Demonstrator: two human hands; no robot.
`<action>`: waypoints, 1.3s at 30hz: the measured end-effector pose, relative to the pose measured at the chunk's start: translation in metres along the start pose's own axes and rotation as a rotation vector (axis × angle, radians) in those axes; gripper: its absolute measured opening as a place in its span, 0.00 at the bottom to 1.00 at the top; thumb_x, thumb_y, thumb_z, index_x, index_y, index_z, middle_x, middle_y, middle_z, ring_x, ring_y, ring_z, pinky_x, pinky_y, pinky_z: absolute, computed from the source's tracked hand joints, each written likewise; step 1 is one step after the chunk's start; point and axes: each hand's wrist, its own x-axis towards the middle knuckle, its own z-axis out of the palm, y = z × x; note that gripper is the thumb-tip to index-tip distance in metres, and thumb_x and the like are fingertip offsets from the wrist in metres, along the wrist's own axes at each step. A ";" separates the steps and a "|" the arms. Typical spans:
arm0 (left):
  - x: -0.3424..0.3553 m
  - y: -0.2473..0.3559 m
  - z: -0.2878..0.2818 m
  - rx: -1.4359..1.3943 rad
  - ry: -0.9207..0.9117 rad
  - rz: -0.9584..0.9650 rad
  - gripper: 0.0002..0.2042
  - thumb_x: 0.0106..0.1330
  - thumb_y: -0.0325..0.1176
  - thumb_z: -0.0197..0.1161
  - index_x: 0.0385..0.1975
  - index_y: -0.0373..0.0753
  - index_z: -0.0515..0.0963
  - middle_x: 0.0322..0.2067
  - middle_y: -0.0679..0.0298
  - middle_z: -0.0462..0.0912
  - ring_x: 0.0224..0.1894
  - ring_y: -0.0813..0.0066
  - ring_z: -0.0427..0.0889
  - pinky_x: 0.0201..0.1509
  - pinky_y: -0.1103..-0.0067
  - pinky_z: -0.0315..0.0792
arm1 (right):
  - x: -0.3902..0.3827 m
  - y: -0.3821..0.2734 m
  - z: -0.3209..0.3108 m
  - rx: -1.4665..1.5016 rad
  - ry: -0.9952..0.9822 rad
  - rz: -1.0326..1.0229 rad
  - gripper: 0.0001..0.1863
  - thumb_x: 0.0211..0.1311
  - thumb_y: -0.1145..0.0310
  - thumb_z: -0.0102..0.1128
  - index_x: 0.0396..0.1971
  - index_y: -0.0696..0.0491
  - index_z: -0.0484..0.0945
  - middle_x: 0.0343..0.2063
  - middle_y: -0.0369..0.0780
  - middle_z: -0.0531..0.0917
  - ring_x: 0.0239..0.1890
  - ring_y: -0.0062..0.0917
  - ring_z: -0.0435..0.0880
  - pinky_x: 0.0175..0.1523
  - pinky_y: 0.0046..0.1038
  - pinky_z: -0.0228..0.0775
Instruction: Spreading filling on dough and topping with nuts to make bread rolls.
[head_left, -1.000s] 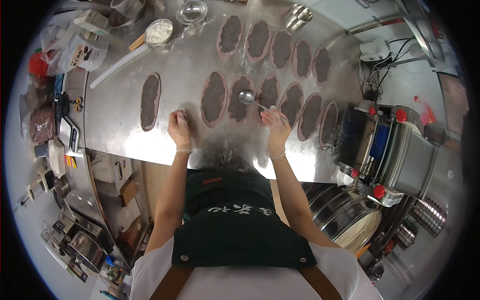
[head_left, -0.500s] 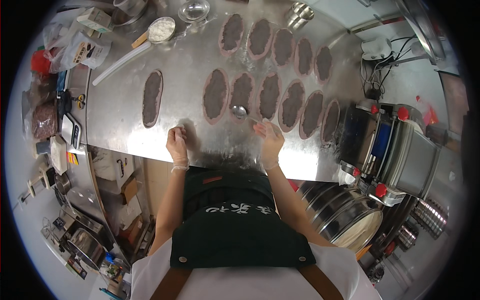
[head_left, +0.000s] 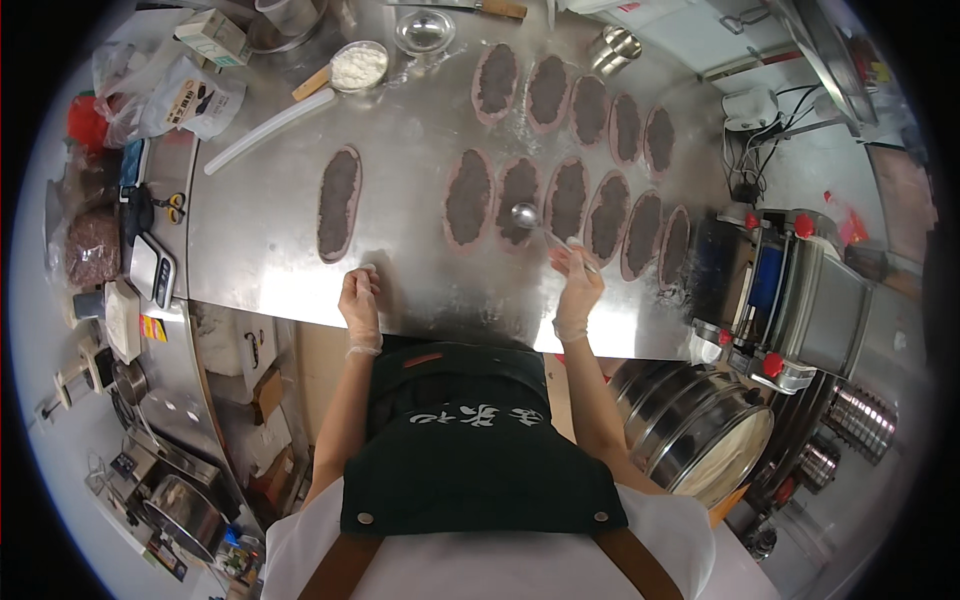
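Note:
My right hand (head_left: 578, 290), in a clear thin glove, grips the handle of a metal spoon (head_left: 524, 215). The spoon's bowl is over the dark filling of an oval dough piece (head_left: 518, 185) in the nearer row; I cannot tell whether it touches. Several similar ovals, pale pinkish dough spread with grey-brown paste, lie in two rows, among them a neighbouring dough piece (head_left: 568, 200). Apart on the left lies a longer dough strip (head_left: 339, 205) with the same paste. Just below its near end my gloved left hand (head_left: 361, 305) is closed, fingers curled; their inside is hidden.
On the metal table (head_left: 400, 130), a bowl of white powder (head_left: 358, 68), a clear rod (head_left: 268, 130), a glass bowl (head_left: 424, 33) and a metal cup (head_left: 614, 49) stand at the back. A roller machine (head_left: 790, 290) borders the right side. Scissors (head_left: 174, 208) and a scale (head_left: 153, 270) lie left.
The whole view has shifted, so the table's things appear farther right. Over the same dough piece, the spoon has moved slightly away from me. My left hand stays closed, nearer the left strip.

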 end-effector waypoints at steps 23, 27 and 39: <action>0.113 0.117 -0.088 -0.176 -0.581 -0.252 0.13 0.69 0.36 0.55 0.47 0.37 0.79 0.35 0.66 0.82 0.35 0.81 0.77 0.40 0.83 0.72 | -0.105 0.079 0.267 0.077 -0.248 0.099 0.18 0.70 0.67 0.47 0.54 0.63 0.67 0.50 0.48 0.76 0.54 0.31 0.75 0.60 0.30 0.67; 0.133 0.127 -0.067 -0.385 -0.544 -0.233 0.14 0.70 0.37 0.53 0.48 0.36 0.77 0.37 0.64 0.82 0.43 0.78 0.78 0.50 0.83 0.70 | -0.133 0.096 0.337 0.450 -0.302 0.348 0.18 0.69 0.67 0.49 0.53 0.62 0.69 0.50 0.45 0.77 0.52 0.27 0.77 0.59 0.30 0.67; 0.300 0.147 -0.055 0.324 -0.344 0.061 0.11 0.68 0.38 0.55 0.36 0.40 0.83 0.22 0.62 0.80 0.23 0.73 0.77 0.29 0.77 0.70 | -0.126 0.094 0.304 -0.094 -0.207 0.317 0.14 0.67 0.72 0.50 0.47 0.64 0.75 0.43 0.44 0.82 0.42 0.29 0.83 0.49 0.25 0.74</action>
